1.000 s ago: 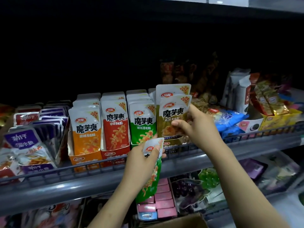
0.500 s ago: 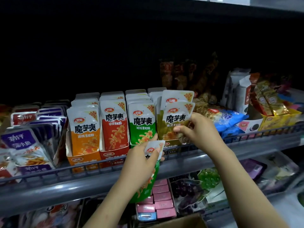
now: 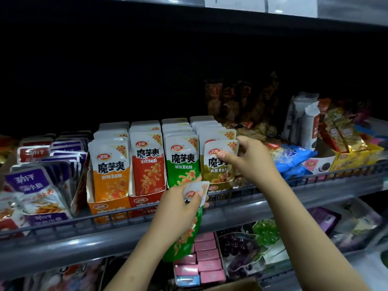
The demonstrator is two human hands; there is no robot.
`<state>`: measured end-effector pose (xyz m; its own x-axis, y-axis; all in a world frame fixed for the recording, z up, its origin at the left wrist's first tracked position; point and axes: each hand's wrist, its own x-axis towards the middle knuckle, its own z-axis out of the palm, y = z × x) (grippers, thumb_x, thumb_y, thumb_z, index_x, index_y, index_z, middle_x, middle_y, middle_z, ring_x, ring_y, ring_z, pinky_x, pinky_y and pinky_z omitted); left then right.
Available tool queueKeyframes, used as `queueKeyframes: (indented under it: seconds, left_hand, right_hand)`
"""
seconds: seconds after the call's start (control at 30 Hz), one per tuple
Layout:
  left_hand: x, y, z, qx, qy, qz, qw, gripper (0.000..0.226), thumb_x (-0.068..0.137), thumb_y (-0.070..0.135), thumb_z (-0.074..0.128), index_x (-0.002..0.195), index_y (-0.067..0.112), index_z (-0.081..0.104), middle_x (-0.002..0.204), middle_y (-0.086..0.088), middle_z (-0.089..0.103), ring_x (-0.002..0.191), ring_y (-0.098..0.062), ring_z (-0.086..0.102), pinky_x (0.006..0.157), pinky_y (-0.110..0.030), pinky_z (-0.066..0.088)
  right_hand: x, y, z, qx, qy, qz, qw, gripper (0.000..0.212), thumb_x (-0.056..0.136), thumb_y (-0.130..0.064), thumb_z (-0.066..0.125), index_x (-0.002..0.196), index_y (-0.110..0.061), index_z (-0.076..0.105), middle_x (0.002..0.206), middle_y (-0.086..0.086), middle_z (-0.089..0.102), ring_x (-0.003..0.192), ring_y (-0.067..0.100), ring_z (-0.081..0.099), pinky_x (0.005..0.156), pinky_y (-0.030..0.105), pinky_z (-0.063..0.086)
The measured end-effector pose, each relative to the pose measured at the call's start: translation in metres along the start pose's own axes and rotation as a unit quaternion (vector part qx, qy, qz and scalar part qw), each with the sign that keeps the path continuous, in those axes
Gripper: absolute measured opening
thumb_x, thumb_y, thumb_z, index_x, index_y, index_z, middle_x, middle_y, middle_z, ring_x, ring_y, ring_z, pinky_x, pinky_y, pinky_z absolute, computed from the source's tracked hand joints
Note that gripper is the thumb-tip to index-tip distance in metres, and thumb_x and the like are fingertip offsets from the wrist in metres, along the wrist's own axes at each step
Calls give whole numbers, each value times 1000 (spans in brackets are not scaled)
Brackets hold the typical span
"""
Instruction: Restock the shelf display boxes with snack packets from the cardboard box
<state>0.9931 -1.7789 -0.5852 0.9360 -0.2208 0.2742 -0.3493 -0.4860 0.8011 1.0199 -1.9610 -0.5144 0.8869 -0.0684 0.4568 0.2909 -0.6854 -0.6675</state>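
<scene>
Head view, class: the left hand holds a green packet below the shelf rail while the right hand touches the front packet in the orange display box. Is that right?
Not quite. In the head view the right hand touches the front packet of the olive display box, not the orange one. The rest stands: the left hand holds a green packet below the shelf rail.
</scene>
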Motion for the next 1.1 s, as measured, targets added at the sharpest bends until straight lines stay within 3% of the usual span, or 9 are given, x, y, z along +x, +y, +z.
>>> queueKeyframes:
  seconds: [0.1, 0.3, 0.43, 0.5, 0.57, 0.63, 0.77, 0.93, 1.1]
  left_hand:
    - [0, 3, -1, -24, 8, 15, 1000, 57, 96, 24, 51, 142, 46, 27, 95, 45, 45, 69, 6, 41, 60, -9, 34]
    - [-1, 4, -3, -53, -1, 7, 999, 69, 96, 24, 53, 140, 60, 13, 64, 46, 48, 61, 6, 35, 59, -17, 35]
    - [-4, 11, -8, -80, -1, 19, 997, 69, 96, 23, 53, 137, 60, 12, 105, 47, 43, 63, 2, 43, 56, -12, 41]
    - [-4, 12, -11, -88, 5, 19, 996, 69, 96, 23, 52, 140, 58, 13, 137, 32, 37, 74, -23, 61, 62, -22, 53]
    - [-4, 10, -13, -89, 11, 17, 996, 68, 96, 23, 52, 141, 56, 14, 149, 21, 32, 82, -18, 62, 68, -17, 52]
    - [-3, 8, -14, -94, 9, 12, 995, 67, 96, 21, 52, 143, 53, 15, 149, 14, 38, 67, -7, 51, 58, -14, 48]
    - [-4, 9, -15, -103, 4, 3, 995, 66, 96, 20, 51, 142, 53, 17, 144, 4, 48, 55, -18, 39, 45, -20, 39]
    - [-3, 13, -19, -98, 14, 9, 995, 66, 96, 21, 51, 142, 54, 16, 147, 12, 42, 61, -21, 50, 54, -34, 48]
    - [-3, 11, -20, -94, 24, 6, 995, 66, 96, 22, 53, 142, 52, 17, 150, 15, 36, 65, -15, 48, 52, -20, 46]
  right_hand:
    - [3, -5, -5, -13, 24, -47, 999, 40, 77, -33, 75, 113, -27, 58, 103, -16, 59, 103, 12, 51, 80, 25, 42]
    - [18, -12, -3, -151, -17, -220, 964, 36, 85, -26, 62, 120, -23, 63, 104, -3, 60, 100, 24, 53, 89, 40, 40]
    - [13, -14, -9, -140, -32, -227, 963, 31, 86, -24, 65, 117, -17, 65, 97, -8, 53, 96, 17, 54, 84, 33, 41]
    - [12, -23, -15, -203, -49, -210, 955, 39, 85, -31, 67, 123, -23, 60, 101, -5, 57, 101, 19, 53, 88, 35, 39]
    - [17, -40, -24, -297, -73, -171, 937, 49, 79, -41, 71, 122, -24, 55, 99, -2, 54, 100, 21, 51, 82, 32, 36]
    - [25, -56, -28, -343, -103, -156, 921, 48, 74, -42, 75, 113, -21, 56, 96, -2, 56, 94, 19, 51, 71, 28, 35]
    - [35, -69, -29, -315, -159, -150, 924, 34, 67, -34, 83, 63, -28, 50, 60, -15, 47, 63, 11, 45, 50, 20, 26]
    - [23, -59, -25, -311, -67, -180, 931, 33, 71, -32, 80, 94, -22, 59, 83, -5, 58, 88, 21, 58, 64, 27, 32]
    - [24, -59, -27, -281, -69, -141, 947, 19, 66, -37, 82, 73, -24, 70, 65, -8, 62, 70, 15, 58, 63, 27, 41]
